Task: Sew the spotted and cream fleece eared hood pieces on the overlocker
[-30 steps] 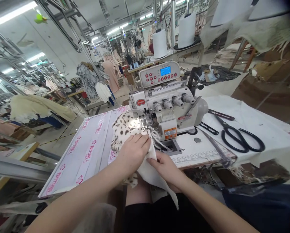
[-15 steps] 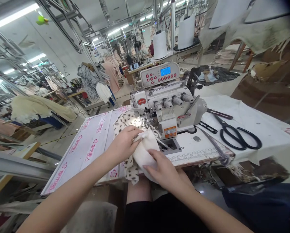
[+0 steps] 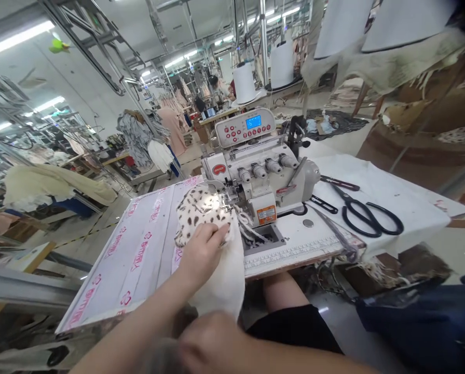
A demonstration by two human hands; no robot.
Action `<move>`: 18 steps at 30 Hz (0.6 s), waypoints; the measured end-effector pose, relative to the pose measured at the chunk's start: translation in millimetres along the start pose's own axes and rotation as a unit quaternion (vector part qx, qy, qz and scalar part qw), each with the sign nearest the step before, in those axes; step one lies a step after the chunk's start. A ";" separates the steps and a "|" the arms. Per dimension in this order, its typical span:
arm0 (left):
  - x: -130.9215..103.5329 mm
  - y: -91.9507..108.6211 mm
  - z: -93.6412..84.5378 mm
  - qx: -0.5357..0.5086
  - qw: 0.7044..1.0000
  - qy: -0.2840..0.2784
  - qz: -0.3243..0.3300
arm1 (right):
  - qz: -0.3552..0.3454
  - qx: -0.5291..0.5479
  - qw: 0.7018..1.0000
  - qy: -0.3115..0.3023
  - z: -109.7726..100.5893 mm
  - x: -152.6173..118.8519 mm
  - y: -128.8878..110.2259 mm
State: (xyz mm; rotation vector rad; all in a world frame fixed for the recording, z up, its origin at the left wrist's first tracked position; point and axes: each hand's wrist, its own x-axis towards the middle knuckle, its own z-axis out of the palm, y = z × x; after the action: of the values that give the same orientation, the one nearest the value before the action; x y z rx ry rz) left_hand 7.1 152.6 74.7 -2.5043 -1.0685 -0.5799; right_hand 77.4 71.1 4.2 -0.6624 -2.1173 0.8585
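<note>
Dark-spotted cream fabric (image 3: 193, 210) lies bunched on the machine bed, its far edge by the lit presser foot (image 3: 228, 196) of an overlock sewing machine (image 3: 256, 166). My left hand (image 3: 206, 249) is on top of the fabric with its fingers closed on it near the foot. Plain white fabric (image 3: 227, 275) extends from under that hand over the table's front edge. Below, my right hand (image 3: 213, 337) is smeared by motion near the lower end of the white fabric; its fingers cannot be made out.
Large black-handled scissors (image 3: 368, 218) rest on white cloth right of the machine, by a dark slotted tool (image 3: 324, 203). A grey strip (image 3: 333, 231) lies across the ruler-marked table edge (image 3: 283, 257). White thread cones (image 3: 244, 83) stand behind. Printed plastic sheeting (image 3: 139, 234) covers the left tabletop.
My right hand has moved down and left, away from the machine. The white fabric, bunched before, now hangs spread over the table edge. My left hand shifted slightly lower, staying on the fabric.
</note>
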 end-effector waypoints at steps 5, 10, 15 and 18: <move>3.4 0.2 -2.4 -0.103 0.990 0.029 -0.088 | 0.147 0.094 0.931 0.322 -73.6 -7.9 55.6; 14.2 12.7 -6.2 -0.034 0.999 0.002 -0.031 | 0.224 0.271 0.926 0.139 -84.9 -3.5 57.1; 7.1 15.0 3.0 -0.005 1.000 0.002 0.011 | 0.251 0.235 0.928 0.146 -80.1 -17.1 44.2; 9.9 10.8 5.9 -0.010 1.000 -0.004 0.001 | 0.258 0.208 0.933 0.142 -82.8 -14.6 48.7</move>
State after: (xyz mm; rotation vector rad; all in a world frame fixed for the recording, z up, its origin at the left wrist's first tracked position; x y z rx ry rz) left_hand 22.7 154.3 72.8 -2.5270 -1.0670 -0.5831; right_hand 160.0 122.3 2.7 -1.0578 -1.4500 1.3541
